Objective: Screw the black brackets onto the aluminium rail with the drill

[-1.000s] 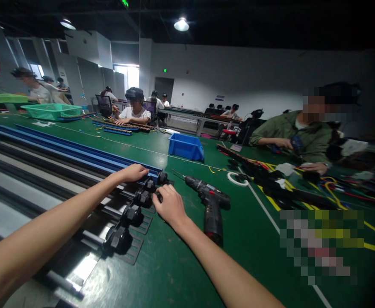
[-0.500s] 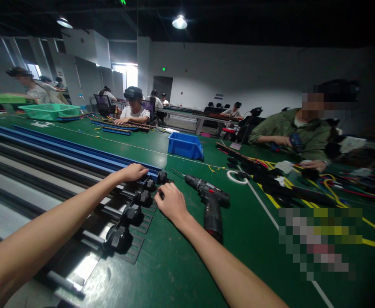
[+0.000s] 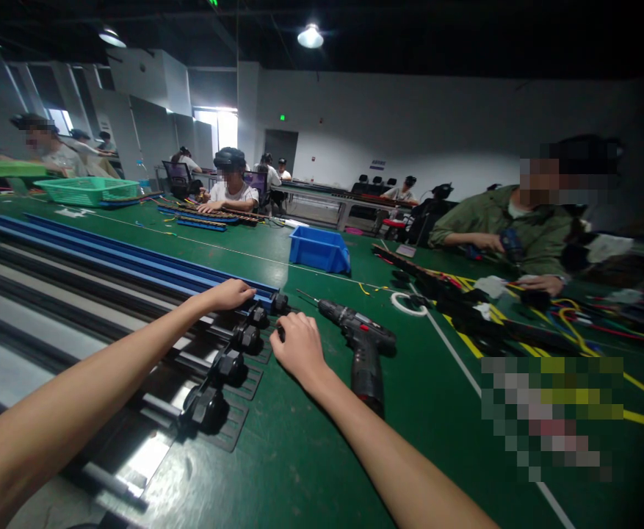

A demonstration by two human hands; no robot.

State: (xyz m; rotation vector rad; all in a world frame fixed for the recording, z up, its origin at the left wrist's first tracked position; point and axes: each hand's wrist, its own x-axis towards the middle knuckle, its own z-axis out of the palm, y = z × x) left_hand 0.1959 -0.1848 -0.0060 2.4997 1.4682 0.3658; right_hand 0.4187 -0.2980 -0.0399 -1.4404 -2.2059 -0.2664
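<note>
My left hand (image 3: 227,294) rests palm down on the near end of a blue rail (image 3: 134,261), fingers laid flat over it. My right hand (image 3: 298,345) is curled, fingertips pinched at a small black part near the farthest of several black knobbed clamps (image 3: 244,336) that sit in a row on ribbed black plates. What the fingers grip is too small to name. A black cordless drill (image 3: 360,345) lies on the green table just right of my right hand, bit pointing left and away.
Long grey and black rails (image 3: 35,308) run off to the left. A blue bin (image 3: 319,251) stands behind. A white tape ring (image 3: 407,304) and cable bundles (image 3: 498,319) lie right, where a person in a green jacket (image 3: 514,228) works. Other people sit farther back.
My right hand has slid a little away from me along the row of clamps, toward the farthest one. My left hand has stayed on the blue rail.
</note>
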